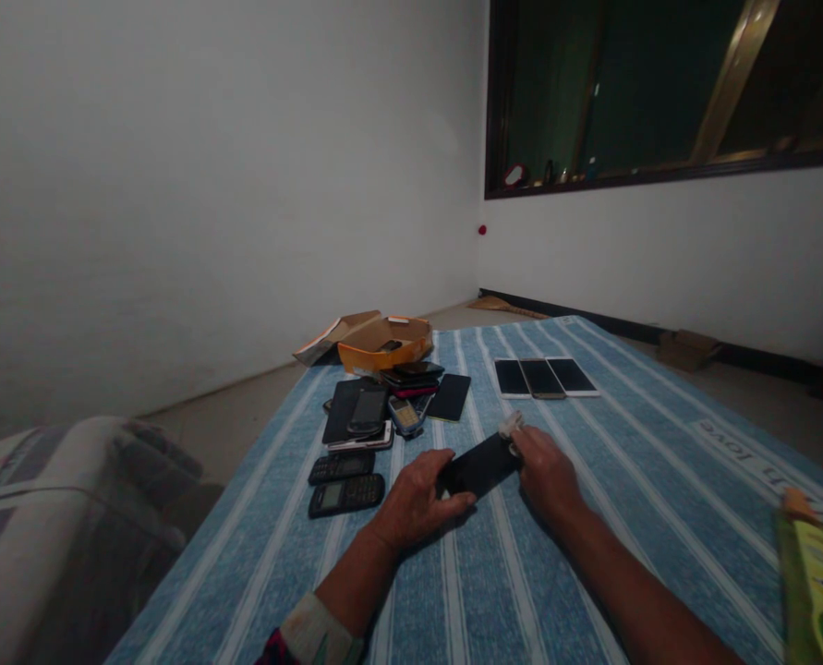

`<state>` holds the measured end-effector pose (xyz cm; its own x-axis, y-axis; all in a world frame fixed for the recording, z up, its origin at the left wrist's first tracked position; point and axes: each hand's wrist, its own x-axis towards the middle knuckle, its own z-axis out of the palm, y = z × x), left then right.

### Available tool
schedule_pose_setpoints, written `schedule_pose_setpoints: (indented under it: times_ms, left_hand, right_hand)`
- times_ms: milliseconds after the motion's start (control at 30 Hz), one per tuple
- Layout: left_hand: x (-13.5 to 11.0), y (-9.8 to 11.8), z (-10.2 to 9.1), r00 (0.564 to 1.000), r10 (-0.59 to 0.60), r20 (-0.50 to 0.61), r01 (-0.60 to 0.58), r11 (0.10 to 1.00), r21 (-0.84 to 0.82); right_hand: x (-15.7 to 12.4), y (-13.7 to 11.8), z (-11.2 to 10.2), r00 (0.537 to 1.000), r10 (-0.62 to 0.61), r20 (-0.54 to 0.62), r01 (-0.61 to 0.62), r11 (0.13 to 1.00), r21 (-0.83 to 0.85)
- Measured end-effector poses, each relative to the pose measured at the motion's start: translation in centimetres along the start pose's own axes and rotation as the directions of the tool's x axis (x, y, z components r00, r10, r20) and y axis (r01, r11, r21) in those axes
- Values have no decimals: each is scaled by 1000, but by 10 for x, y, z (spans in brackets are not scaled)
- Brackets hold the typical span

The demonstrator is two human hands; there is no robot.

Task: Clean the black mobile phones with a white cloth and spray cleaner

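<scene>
Three phones (546, 377) lie lined up on the striped cloth (633, 480). Left hand (417, 499) fingers clamp a dark phone (480, 466); right hand (546, 476) fingers pinch a white cloth (510, 427) on it. The pile of phones (383, 406) remains unsorted.

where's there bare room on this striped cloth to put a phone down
Bare cloth lies right of the right hand, below the three phones in a row. Crowded: the phone pile by the orange box, left of the left hand.

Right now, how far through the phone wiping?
Looks done: three phones lined up side by side. In hand: left hand steadies a dark phone while right hand presses a small white cloth on it. Left: the jumbled pile by the orange box.
</scene>
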<state>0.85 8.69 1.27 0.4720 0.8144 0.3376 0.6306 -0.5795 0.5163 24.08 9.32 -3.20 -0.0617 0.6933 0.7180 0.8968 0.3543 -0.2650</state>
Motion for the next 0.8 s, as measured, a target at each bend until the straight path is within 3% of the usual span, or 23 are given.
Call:
schedule_pose_setpoints:
  times_ms: [133, 333, 633, 800]
  left_hand:
    - [0, 2, 0, 1000, 9, 15, -10, 1000, 17]
    - [-1, 1, 4, 998, 64, 28, -64, 998, -17]
    - [0, -2, 4, 998, 53, 47, -54, 998, 20]
    - [0, -6, 6, 999, 27, 43, -32, 993, 110]
  right_hand:
    - [-3, -18, -2, 995, -82, 65, 83, 996, -22]
    - [-11, -51, 0, 952, -254, 174, 216, 954, 207]
    - [-10, -38, 7, 989, -106, 105, 88, 982, 165]
    - [-13, -54, 5, 968, -213, 135, 167, 943, 288]
